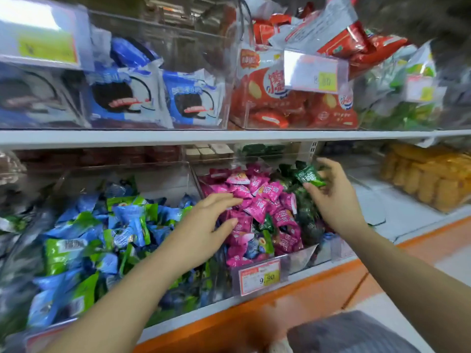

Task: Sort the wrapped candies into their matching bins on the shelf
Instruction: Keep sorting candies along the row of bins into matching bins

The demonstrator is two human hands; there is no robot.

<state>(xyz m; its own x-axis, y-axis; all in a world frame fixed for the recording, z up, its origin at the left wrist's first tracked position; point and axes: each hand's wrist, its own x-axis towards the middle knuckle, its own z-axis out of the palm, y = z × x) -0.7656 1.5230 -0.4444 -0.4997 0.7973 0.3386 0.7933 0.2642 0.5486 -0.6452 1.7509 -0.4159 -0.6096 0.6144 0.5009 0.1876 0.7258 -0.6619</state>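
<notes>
Reaching with both bare arms into a shop shelf of clear plastic bins. Crowded on every side: at left, a heap of blue and green candies (102, 238); straight ahead, a clear bin (303, 256) with pink candies (257, 200) filling its left side and dark green candies (307, 215) its right, and a few stray blue and green wrappers mixed in near the front. Clipped to that bin's front, a red-and-white price tag (260, 276). Farther right, yellow snacks (428, 179) behind clear plastic. Overhead, past a white shelf board (229, 136), blue-and-white biscuit packs (127, 98) and red packs (280, 105), partly blurred, behind more tags.

Pinching one green wrapped candy (309, 176) between thumb and fingertips of the right hand (336, 200), over the dark green heap toward the bin's right rear. Long axis slanting from upper left down to lower right in the view, printed face turned toward the camera, lower end against the fingers. Spreading the left hand (204, 225) loosely at the pink pile, fingers out straight and holding nothing; contact with the wrappers impossible to tell. Left forearm crossing in front of the divider between the two lower bins.

Below, a white shelf lip over an orange base (280, 309). Pale floor (453, 266) at right, grey fabric (351, 332) at the bottom edge.
</notes>
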